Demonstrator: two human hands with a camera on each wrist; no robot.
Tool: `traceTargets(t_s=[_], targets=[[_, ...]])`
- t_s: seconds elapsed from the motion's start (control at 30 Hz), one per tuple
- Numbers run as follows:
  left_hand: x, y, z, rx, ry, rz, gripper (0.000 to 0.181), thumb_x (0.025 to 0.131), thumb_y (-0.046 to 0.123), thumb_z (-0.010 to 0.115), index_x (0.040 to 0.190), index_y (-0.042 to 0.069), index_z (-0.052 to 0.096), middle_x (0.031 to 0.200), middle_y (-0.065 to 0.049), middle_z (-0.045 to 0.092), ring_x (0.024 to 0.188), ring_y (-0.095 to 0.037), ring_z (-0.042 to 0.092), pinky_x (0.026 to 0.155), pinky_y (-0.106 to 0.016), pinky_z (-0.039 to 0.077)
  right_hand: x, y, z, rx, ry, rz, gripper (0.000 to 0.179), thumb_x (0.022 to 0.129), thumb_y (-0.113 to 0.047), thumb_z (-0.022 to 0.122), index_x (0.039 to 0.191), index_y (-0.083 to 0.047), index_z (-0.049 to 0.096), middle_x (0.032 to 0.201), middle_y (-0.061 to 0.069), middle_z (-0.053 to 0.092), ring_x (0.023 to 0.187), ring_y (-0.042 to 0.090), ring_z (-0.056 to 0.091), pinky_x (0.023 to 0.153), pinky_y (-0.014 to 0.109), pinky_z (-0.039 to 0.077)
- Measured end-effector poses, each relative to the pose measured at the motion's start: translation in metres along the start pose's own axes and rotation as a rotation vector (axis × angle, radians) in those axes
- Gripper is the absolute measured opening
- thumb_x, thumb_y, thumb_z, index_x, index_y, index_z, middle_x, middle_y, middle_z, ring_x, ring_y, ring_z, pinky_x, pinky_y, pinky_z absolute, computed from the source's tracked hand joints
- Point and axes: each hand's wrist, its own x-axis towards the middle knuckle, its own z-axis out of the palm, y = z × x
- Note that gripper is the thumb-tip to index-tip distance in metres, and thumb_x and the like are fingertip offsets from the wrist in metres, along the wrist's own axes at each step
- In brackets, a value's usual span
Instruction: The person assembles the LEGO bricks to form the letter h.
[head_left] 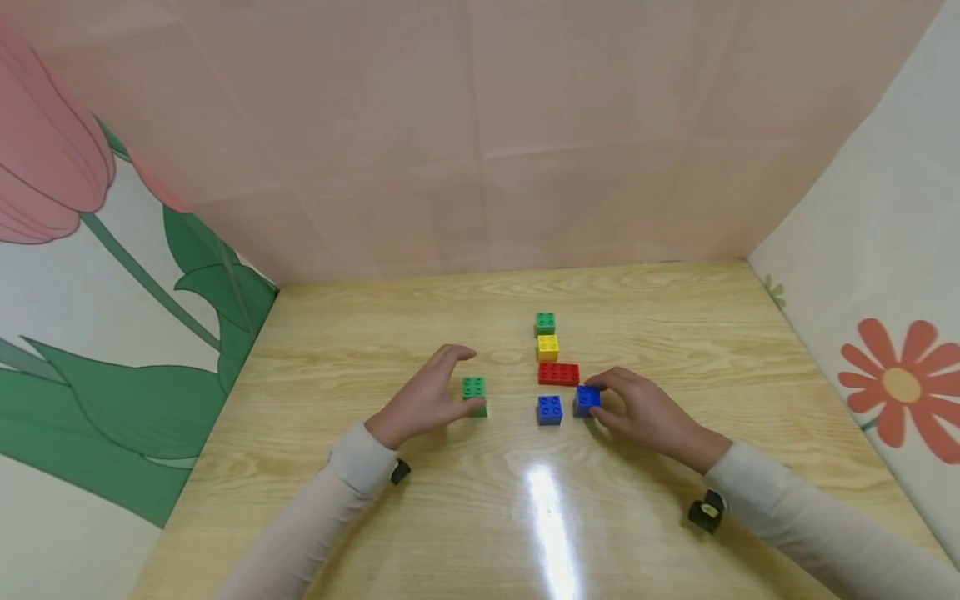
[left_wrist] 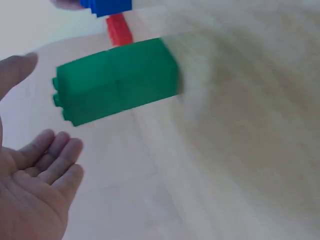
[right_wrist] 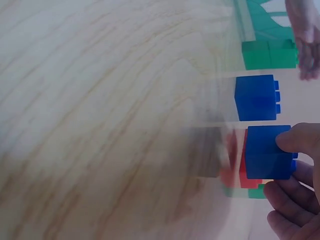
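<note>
My right hand (head_left: pixel 637 411) pinches a blue toy building brick (head_left: pixel 587 401) between thumb and fingers. In the right wrist view the thumb lies on the near face of that brick (right_wrist: pixel 267 152). Just left of it on the table stands a second blue brick (head_left: pixel 550 410). My left hand (head_left: pixel 429 398) is beside a stack of two green bricks (head_left: pixel 474 387), its thumb and fingers spread apart. The left wrist view shows a gap between those fingers and the green stack (left_wrist: pixel 117 80), with studs on its top end.
Behind the blue bricks lies a long red brick (head_left: pixel 558 373). A yellow brick (head_left: pixel 547 347) and a green brick (head_left: pixel 545 323) stand in line beyond it. The wooden table (head_left: pixel 337 333) meets a pink back wall (head_left: pixel 480 167) and printed side walls.
</note>
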Motion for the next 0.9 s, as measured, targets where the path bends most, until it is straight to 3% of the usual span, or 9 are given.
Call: traceTargets(t_s=[0.2, 0.53, 0.67, 0.8, 0.9], targets=[[0.004, 0.027, -0.003, 0.016, 0.057, 0.101, 0.074, 0.089, 0.047, 0.067, 0.146, 0.013, 0.035, 0.145, -0.003, 0.039, 0.132, -0.020, 0.042, 0.106, -0.040, 0.040, 0.000, -0.001, -0.003, 0.015, 0.011, -0.015, 0.038, 0.087, -0.024, 0.075, 0.121, -0.010, 0.063, 0.112, 0.002, 0.064, 0.102, 0.022, 0.063, 0.085, 0.042, 0.054], [0.010, 0.062, 0.014, 0.021, -0.007, 0.206, 0.075, 0.095, 0.039, 0.063, 0.153, 0.011, 0.024, 0.153, -0.005, 0.031, 0.139, -0.018, 0.033, 0.110, -0.036, 0.034, -0.001, -0.005, -0.007, 0.034, 0.063, -0.048, 0.036, 0.087, -0.022, 0.076, 0.119, -0.009, 0.064, 0.112, 0.003, 0.065, 0.102, 0.025, 0.064, 0.084, 0.042, 0.055], [0.012, 0.068, 0.028, 0.018, -0.044, 0.193, 0.075, 0.096, 0.031, 0.062, 0.155, 0.014, 0.018, 0.157, -0.004, 0.026, 0.142, -0.017, 0.028, 0.111, -0.034, 0.032, -0.001, -0.005, -0.008, 0.035, 0.069, -0.053, 0.036, 0.087, -0.022, 0.075, 0.119, -0.009, 0.064, 0.112, 0.003, 0.065, 0.103, 0.026, 0.064, 0.085, 0.043, 0.055], [0.014, 0.070, 0.044, 0.005, -0.094, 0.137, 0.078, 0.096, 0.028, 0.063, 0.156, 0.018, 0.016, 0.157, -0.003, 0.026, 0.142, -0.017, 0.029, 0.110, -0.033, 0.032, -0.001, -0.005, -0.008, 0.039, 0.068, -0.052, 0.036, 0.087, -0.024, 0.075, 0.120, -0.010, 0.064, 0.113, 0.002, 0.065, 0.103, 0.025, 0.064, 0.085, 0.044, 0.055], [0.014, 0.070, 0.055, 0.005, -0.113, 0.118, 0.077, 0.095, 0.026, 0.065, 0.155, 0.013, 0.019, 0.156, -0.006, 0.028, 0.141, -0.019, 0.030, 0.111, -0.032, 0.032, -0.002, -0.006, -0.008, 0.042, 0.070, -0.053, 0.037, 0.087, -0.024, 0.076, 0.120, -0.011, 0.064, 0.113, 0.002, 0.065, 0.103, 0.025, 0.064, 0.085, 0.044, 0.055]])
